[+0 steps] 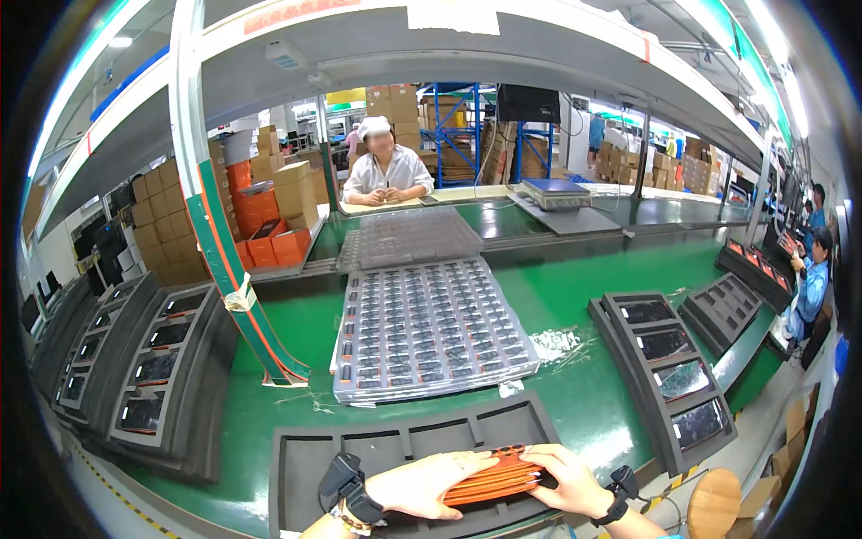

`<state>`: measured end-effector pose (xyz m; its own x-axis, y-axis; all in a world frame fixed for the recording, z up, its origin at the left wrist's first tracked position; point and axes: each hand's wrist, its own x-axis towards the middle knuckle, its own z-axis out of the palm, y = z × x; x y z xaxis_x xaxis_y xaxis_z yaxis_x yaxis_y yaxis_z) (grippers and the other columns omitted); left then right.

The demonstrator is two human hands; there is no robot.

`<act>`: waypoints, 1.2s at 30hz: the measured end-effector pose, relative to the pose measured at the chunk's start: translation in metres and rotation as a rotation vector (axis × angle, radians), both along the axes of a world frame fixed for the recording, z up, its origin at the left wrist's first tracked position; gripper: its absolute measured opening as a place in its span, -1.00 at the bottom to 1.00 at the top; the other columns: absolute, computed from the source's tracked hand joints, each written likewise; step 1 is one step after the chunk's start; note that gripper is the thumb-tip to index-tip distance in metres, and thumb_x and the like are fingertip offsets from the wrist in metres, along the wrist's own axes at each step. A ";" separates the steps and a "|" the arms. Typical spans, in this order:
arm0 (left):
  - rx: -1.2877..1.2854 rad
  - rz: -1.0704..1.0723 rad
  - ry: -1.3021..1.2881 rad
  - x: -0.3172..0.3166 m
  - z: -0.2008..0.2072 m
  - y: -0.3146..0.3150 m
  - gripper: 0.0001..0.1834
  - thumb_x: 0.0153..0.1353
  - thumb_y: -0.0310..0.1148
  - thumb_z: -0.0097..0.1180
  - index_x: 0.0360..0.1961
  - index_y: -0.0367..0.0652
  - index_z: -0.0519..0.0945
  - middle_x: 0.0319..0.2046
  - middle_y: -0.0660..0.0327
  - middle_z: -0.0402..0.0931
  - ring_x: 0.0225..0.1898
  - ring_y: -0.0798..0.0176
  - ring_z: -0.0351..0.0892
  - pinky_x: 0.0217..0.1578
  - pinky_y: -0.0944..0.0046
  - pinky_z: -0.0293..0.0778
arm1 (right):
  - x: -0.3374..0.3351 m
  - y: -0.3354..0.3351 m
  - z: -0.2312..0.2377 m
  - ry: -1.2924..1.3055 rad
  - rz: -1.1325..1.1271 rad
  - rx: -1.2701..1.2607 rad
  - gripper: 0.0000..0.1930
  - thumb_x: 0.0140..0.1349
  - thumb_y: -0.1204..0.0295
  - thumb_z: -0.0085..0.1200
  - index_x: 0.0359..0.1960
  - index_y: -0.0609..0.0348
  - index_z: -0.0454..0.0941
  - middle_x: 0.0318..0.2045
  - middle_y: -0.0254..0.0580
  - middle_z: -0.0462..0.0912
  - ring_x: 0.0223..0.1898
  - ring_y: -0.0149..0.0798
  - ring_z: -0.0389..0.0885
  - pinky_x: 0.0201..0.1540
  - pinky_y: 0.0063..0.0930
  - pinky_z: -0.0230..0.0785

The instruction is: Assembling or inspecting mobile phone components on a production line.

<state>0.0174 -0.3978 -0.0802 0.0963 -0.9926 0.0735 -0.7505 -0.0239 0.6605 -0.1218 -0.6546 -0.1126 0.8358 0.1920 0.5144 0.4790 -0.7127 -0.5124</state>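
Note:
My left hand (422,486) and my right hand (567,482) are both closed on a stack of thin orange flat pieces (489,482), the left on its left end and the right on its right end. The top piece shows a dark pattern along its far edge; what exactly the pieces are I cannot tell. Beneath the stack lies a dark grey foam tray (382,446) with several recessed compartments. Both wrists wear black bands with small devices. Just beyond the foam tray rests a clear plastic tray (429,334) filled with rows of small dark parts with orange bits.
Foam trays (193,366) holding dark screen-like panels are stacked at left, with more foam trays (660,359) at right. A green-and-white post (224,251) rises on the left. Across the bench sits a person (388,166) near a flat scale (557,193); orange boxes (289,249) stand at back left.

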 end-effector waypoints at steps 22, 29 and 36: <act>0.176 0.068 -0.082 0.009 -0.006 0.002 0.06 0.15 0.26 0.21 0.52 0.00 0.04 0.47 -0.18 -0.04 0.47 -0.26 -0.05 0.43 -0.10 -0.04 | -0.001 -0.002 -0.003 0.042 0.000 0.190 -0.64 -0.07 0.53 0.42 -0.28 0.10 0.48 0.02 -0.07 0.60 0.12 -0.04 0.53 0.17 -0.18 0.39; 0.163 0.082 0.037 0.015 -0.007 -0.005 0.01 0.22 0.23 0.18 0.46 -0.26 0.15 0.47 -0.14 0.04 0.50 -0.15 -0.03 0.47 -0.04 -0.08 | -0.002 -0.004 0.000 0.087 0.018 0.226 -0.65 -0.08 0.53 0.42 -0.31 0.12 0.47 0.04 -0.06 0.59 0.13 -0.03 0.53 0.18 -0.18 0.39; 0.138 0.086 0.055 0.014 -0.003 -0.006 0.00 0.23 0.23 0.17 0.44 -0.29 0.16 0.45 -0.18 0.07 0.48 -0.17 0.02 0.46 -0.02 -0.05 | -0.003 -0.004 -0.001 0.086 -0.003 0.211 -0.66 -0.08 0.55 0.42 -0.32 0.14 0.47 0.03 -0.05 0.57 0.13 -0.04 0.53 0.17 -0.21 0.40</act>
<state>0.0314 -0.4041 -0.0835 0.1819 -0.9807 -0.0710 -0.7043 -0.1804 0.6866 -0.1247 -0.6590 -0.1139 0.8788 0.0856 0.4694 0.4252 -0.5869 -0.6891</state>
